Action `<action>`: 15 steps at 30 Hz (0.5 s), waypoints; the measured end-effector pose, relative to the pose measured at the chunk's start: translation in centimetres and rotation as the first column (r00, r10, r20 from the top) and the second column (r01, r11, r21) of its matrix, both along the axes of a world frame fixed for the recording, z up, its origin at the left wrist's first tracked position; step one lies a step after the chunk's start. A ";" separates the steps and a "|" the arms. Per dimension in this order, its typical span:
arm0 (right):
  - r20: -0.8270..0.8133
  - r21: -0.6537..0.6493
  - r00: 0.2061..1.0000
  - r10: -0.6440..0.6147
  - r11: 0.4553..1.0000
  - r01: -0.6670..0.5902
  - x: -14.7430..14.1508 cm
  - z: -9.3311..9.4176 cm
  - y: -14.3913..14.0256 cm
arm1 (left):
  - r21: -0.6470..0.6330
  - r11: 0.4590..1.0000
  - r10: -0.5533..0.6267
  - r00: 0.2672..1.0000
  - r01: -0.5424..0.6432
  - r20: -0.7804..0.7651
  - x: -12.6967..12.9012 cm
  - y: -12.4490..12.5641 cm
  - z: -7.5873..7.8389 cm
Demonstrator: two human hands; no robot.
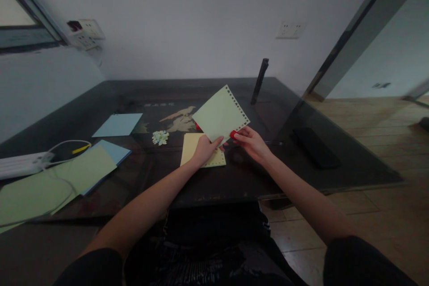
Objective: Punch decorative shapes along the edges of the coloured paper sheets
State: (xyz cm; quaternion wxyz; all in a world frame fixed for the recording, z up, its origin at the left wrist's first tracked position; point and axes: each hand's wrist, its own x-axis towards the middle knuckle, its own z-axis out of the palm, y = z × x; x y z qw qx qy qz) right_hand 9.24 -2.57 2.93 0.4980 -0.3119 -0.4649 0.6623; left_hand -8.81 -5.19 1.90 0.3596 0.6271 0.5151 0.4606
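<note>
My left hand (205,149) grips the near corner of a pale green sheet of paper (220,114), thumb on top. The sheet is tilted up above the table, and a row of punched holes runs along its right edge. In my right hand (253,144) a small red object (233,134) is pinched by the fingertips, close to the sheet's lower right edge; its kind cannot be made out. Below my left hand lies yellow paper (188,145) on the table, with holes along its near edge. A small heap of pale paper pieces (160,137) sits to the left.
On the dark table (147,178) lie a light blue sheet (118,125), stacked green paper (67,178), a white power strip (23,165) with a cable, and a black phone-like slab (315,148). A black upright object (259,81) stands at the back.
</note>
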 end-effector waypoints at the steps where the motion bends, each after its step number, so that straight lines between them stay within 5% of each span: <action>1: -0.003 -0.002 1.000 0.004 1.000 -0.004 0.0 0.0 0.0 | 0.006 1.000 0.003 1.000 -0.003 -0.001 0.0 0.1 -0.1; 15: -0.021 0.013 0.998 0.055 0.998 -0.055 0.0 -0.3 0.2 | 0.056 0.998 0.031 0.999 -0.031 -0.015 0.0 -0.1 0.1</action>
